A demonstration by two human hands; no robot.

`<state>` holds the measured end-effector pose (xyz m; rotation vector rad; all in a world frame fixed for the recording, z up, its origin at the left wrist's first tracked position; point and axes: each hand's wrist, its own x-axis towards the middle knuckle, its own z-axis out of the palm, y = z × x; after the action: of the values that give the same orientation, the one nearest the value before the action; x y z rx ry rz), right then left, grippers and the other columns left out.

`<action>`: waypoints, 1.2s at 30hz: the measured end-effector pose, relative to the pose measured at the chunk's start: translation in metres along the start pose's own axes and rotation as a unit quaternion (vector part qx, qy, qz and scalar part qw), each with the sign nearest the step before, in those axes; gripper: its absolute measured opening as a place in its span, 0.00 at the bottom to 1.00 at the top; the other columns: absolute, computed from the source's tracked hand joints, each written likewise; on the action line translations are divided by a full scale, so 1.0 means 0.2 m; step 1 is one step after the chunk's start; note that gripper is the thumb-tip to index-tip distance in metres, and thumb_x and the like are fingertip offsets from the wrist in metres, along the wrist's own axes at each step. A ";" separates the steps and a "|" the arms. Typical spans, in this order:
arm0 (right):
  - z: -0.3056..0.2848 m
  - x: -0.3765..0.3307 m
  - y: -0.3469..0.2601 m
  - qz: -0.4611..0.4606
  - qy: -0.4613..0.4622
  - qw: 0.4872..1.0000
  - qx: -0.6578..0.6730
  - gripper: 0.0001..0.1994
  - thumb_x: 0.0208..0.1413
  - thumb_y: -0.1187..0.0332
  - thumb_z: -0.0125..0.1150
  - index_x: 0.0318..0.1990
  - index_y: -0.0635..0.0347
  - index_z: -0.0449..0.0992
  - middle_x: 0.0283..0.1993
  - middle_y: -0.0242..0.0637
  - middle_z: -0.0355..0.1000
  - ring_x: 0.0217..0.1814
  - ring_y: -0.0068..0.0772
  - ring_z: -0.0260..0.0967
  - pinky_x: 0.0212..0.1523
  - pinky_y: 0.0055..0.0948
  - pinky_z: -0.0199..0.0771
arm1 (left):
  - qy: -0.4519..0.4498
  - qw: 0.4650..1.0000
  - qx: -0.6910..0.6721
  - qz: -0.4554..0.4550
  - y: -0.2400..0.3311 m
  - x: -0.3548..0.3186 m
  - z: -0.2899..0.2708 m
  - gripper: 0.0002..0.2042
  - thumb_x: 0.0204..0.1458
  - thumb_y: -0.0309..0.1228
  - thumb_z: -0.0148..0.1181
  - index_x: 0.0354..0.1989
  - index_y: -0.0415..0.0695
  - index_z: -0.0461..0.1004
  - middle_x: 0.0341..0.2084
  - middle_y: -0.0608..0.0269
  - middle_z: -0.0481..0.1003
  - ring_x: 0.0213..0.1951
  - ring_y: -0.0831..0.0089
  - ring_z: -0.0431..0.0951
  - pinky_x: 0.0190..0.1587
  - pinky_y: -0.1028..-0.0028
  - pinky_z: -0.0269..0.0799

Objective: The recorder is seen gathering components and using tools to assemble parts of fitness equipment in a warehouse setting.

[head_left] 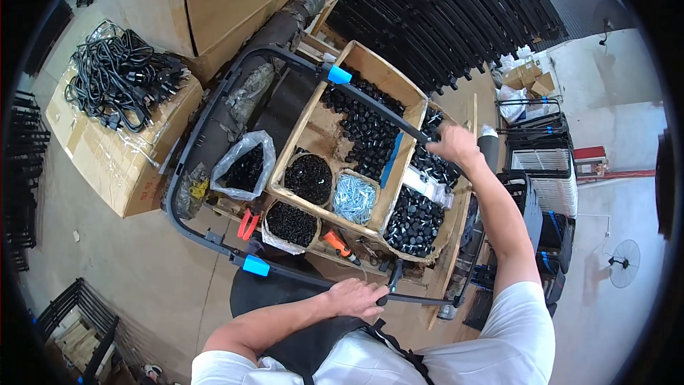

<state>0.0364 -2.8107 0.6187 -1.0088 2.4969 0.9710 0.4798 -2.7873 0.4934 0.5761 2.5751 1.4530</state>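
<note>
A large black tubular frame (187, 164) with rounded corners lies across the work area, with blue tape (256, 265) wrapped on its near bar and more on its far bar. My left hand (356, 298) is closed over the near bar, beside a short black upright piece (395, 275); its fingertips are partly hidden. Farther off, my right hand (456, 145) has its fingers curled at the far bar, above a bin of black-capped screw feet (412, 222). Whether a small part is also inside either hand is hidden.
A wooden tray (313, 132) holds black caps (367, 125), dark screws (308, 178) and silver screws (354, 198). An orange power screwdriver (338, 244) and red-handled pliers (248, 224) lie at its near edge. Coiled black cables (125, 75) top a carton at left; stacked black frames (442, 7) stand behind.
</note>
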 end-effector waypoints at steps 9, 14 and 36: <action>0.05 -0.01 0.03 0.005 0.037 0.999 -0.026 0.19 0.55 0.58 0.64 0.49 0.61 0.83 0.51 0.49 0.83 0.52 0.51 0.83 0.53 0.44 0.84 | -0.001 1.000 0.004 0.027 -0.02 -0.02 0.01 0.18 0.67 0.49 0.53 0.57 0.52 0.67 0.39 0.51 0.79 0.39 0.45 0.83 0.41 0.48 0.80; -0.03 0.08 -0.03 -0.015 0.042 0.996 -0.074 0.13 0.55 0.66 0.61 0.45 0.56 0.86 0.45 0.49 0.84 0.51 0.49 0.84 0.51 0.45 0.85 | -0.011 1.000 -0.009 0.020 0.02 -0.03 0.02 0.19 0.65 0.44 0.53 0.61 0.53 0.69 0.43 0.50 0.79 0.42 0.47 0.83 0.45 0.50 0.80; 0.10 0.02 0.02 -0.016 0.093 0.995 0.013 0.13 0.56 0.68 0.58 0.47 0.53 0.85 0.44 0.53 0.83 0.51 0.52 0.83 0.51 0.49 0.84 | -0.007 0.998 -0.046 -0.034 0.03 -0.01 -0.01 0.34 0.60 0.57 0.62 0.63 0.45 0.61 0.34 0.42 0.81 0.40 0.41 0.83 0.42 0.48 0.79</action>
<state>0.0307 -2.7965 0.6033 -1.1769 2.6259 0.8687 0.4822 -2.7876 0.4992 0.4804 2.4755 1.5304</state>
